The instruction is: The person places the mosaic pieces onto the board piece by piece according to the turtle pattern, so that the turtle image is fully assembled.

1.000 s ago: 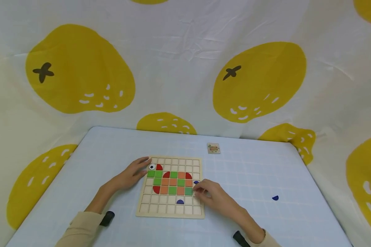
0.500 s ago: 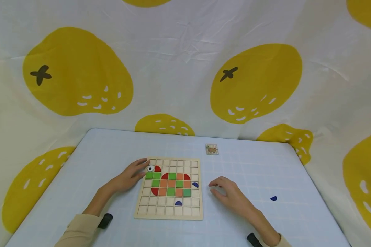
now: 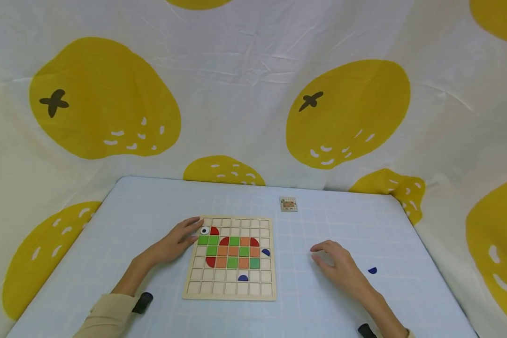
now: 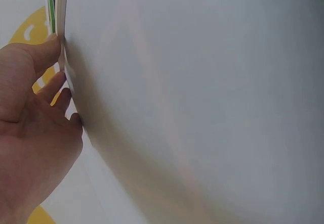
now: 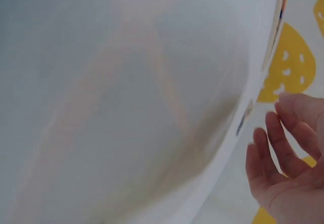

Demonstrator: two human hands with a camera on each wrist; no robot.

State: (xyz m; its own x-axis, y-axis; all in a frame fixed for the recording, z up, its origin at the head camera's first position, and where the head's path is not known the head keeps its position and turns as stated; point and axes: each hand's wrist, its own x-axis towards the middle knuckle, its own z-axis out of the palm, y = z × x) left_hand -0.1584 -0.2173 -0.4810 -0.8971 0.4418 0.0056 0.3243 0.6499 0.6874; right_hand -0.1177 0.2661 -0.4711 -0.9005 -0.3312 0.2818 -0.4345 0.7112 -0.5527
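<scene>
A wooden grid board [image 3: 229,294] lies on the table, its cells partly filled with green, orange and red flat pieces and a white eye piece [image 3: 204,230]. My left hand [image 3: 175,243] rests at the board's upper left edge; in the left wrist view the thumb touches the board's side and the other fingers are spread on the table. One blue half-round piece [image 3: 265,252] sits tilted in a right-hand cell, another blue half-round piece [image 3: 243,278] lower down. To the right of the board, my right hand [image 3: 340,267] hovers with loosely bent fingers, holding nothing. A third blue half-round piece [image 3: 372,270] lies to its right.
A small picture card [image 3: 288,204] lies behind the board, to the right. The table [image 3: 312,310] has a pale checked cloth. A white curtain with yellow fruit shapes [image 3: 348,112] hangs at the back and sides.
My right hand has left the blue piece at the board's right side and moved right, toward the loose blue piece. The left hand stays on the board's edge.
</scene>
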